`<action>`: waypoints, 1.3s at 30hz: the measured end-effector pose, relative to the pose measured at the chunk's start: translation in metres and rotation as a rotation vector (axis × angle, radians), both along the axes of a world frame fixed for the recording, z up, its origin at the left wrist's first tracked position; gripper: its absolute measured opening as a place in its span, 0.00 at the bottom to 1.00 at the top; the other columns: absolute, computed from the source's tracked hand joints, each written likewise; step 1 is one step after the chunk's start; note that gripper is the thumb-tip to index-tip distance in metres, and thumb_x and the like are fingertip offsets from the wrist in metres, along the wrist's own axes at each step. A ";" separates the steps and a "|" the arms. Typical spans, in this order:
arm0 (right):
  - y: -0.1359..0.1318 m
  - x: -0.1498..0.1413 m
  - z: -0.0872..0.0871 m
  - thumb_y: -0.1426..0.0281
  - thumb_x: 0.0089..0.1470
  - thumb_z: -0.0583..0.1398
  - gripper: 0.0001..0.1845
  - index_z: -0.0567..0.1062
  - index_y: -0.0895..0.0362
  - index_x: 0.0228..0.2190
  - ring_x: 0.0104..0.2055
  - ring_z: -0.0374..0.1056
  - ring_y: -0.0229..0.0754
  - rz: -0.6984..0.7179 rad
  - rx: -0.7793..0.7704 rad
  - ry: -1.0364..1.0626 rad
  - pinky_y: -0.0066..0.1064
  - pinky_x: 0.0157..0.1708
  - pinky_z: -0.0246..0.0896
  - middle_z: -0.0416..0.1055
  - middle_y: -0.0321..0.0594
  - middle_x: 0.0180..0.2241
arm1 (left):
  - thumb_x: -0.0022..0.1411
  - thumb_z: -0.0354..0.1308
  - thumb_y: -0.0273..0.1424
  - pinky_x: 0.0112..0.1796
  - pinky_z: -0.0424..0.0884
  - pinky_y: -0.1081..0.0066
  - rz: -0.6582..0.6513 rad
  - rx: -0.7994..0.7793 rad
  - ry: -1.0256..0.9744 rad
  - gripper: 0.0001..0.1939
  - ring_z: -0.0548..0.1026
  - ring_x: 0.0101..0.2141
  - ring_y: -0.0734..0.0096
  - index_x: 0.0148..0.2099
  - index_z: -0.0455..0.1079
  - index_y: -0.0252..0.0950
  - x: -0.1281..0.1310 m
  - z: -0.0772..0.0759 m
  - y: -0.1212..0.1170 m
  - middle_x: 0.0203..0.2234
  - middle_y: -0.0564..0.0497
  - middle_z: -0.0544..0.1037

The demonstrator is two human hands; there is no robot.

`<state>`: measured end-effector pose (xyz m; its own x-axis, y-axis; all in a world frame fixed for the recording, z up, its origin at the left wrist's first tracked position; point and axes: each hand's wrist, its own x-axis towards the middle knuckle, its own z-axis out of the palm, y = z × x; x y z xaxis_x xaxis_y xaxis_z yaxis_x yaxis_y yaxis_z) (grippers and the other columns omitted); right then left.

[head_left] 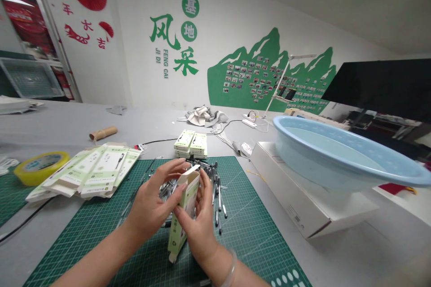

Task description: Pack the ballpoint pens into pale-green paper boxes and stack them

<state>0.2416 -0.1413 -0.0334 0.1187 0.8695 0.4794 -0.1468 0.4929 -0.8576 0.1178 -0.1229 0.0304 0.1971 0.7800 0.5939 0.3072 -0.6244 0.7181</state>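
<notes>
Between my two hands a small green-and-white carton (183, 224) stands tilted above the cutting mat, its top flap up and its lower end flap hanging loose. My left hand (153, 199) grips its upper left side, with the thumb on the near face. On the right side my right hand (200, 228) closes round it, thumb pressed to the front. Behind the hands a heap of pens (217, 193) spreads over the green cutting mat (249, 219), partly hidden by my hands. Whether anything is inside the carton cannot be seen.
Flattened cartons (101, 168) lie to the left beside a roll of yellow tape (42, 168). Stacked filled-out cartons (191, 143) stand behind the pens. To the right a blue basin (336, 157) rests on a white box (303, 202). Grey cloth (205, 116) and a power strip (249, 123) lie farther back.
</notes>
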 end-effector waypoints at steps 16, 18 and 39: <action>0.001 -0.001 -0.006 0.75 0.42 0.62 0.49 0.48 0.55 0.63 0.63 0.50 0.55 -0.263 0.105 -0.501 0.48 0.61 0.48 0.50 0.46 0.63 | 0.64 0.44 0.30 0.52 0.68 0.58 -0.182 -0.532 -0.185 0.24 0.64 0.57 0.59 0.61 0.62 0.42 0.001 -0.004 0.009 0.59 0.49 0.64; 0.002 -0.001 -0.008 0.75 0.42 0.61 0.49 0.47 0.56 0.63 0.63 0.49 0.55 -0.266 0.115 -0.520 0.49 0.61 0.47 0.49 0.46 0.63 | 0.64 0.44 0.32 0.51 0.68 0.58 -0.154 -0.516 -0.148 0.23 0.65 0.57 0.59 0.60 0.63 0.42 0.001 -0.006 0.011 0.59 0.49 0.65; 0.012 0.001 -0.016 0.70 0.49 0.61 0.43 0.49 0.59 0.62 0.62 0.53 0.53 -0.325 0.118 -0.578 0.47 0.59 0.53 0.53 0.51 0.62 | 0.65 0.48 0.33 0.59 0.52 0.53 -0.128 0.010 0.593 0.30 0.50 0.63 0.61 0.67 0.46 0.46 -0.010 -0.015 0.023 0.64 0.51 0.55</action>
<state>0.2425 -0.1294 -0.0490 0.0610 0.7708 0.6342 0.4913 0.5299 -0.6912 0.1083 -0.1002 0.0155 0.5891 0.7229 0.3610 0.5751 -0.6889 0.4411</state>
